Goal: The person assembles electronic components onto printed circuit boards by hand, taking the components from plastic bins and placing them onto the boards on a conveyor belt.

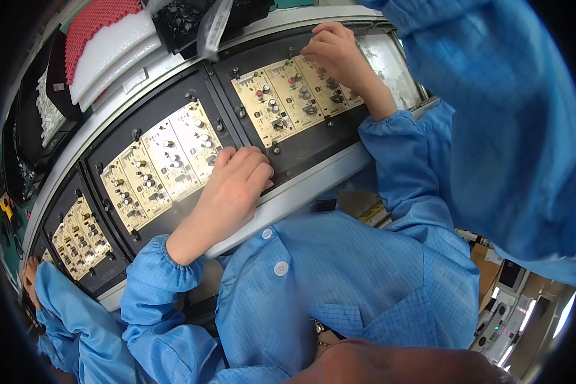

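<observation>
The left hand [240,179], nearest, lies curled over the near corner of the right-hand black carrier [307,148]; its fingertips are turned under, so its grip cannot be told. Tan circuit boards [288,93] lie in that carrier, partly hidden by the bent right hand [339,54], whose grip is likewise unclear. Beyond, the upper edge crops a black bin [179,25].

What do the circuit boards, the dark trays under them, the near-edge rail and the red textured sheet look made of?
Circuit boards: tan, glossy laminate, probably resin-based, judging by the bright glare. Dark trays: matte black, perhaps composite or plastic, showing little shine. Near-edge rail: smooth pale grey, maybe metal from its soft sheen, though plastic is possible. Red textured sheet: likely foam, from its bumpy surface.
</observation>
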Available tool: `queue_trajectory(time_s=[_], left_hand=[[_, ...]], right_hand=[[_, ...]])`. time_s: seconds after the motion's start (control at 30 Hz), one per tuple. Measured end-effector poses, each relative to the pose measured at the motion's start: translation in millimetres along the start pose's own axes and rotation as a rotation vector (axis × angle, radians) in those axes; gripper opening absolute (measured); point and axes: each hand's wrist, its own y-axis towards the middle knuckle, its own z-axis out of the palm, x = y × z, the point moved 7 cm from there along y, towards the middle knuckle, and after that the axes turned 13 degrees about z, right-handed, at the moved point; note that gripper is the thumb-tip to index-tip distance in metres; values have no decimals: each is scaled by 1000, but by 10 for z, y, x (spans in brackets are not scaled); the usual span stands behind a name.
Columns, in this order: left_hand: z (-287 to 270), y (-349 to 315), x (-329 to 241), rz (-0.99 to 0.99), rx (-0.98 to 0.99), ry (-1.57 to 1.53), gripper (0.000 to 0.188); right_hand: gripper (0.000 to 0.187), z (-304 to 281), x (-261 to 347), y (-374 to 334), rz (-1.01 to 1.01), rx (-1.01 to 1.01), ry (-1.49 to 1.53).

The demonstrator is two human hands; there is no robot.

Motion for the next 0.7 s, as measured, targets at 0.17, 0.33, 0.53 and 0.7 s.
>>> queue_trajectory(time_s=[0.17, 0.33, 0.53, 0.7], left_hand=[[-8, -18, 11, 7, -6, -7, 12], [-141, -19, -43, 65, -99, 21, 12], [-169, -108, 1, -6, -88, -69, 14], [-465, -344, 14, -67, -169, 7, 20]], right_hand=[[22, 5, 11, -5, 19, 6, 10], [18, 89, -14, -6, -26, 32, -132], [14, 205, -36, 87, 81, 86, -217], [22, 172, -1035, 739, 136, -68, 150]])
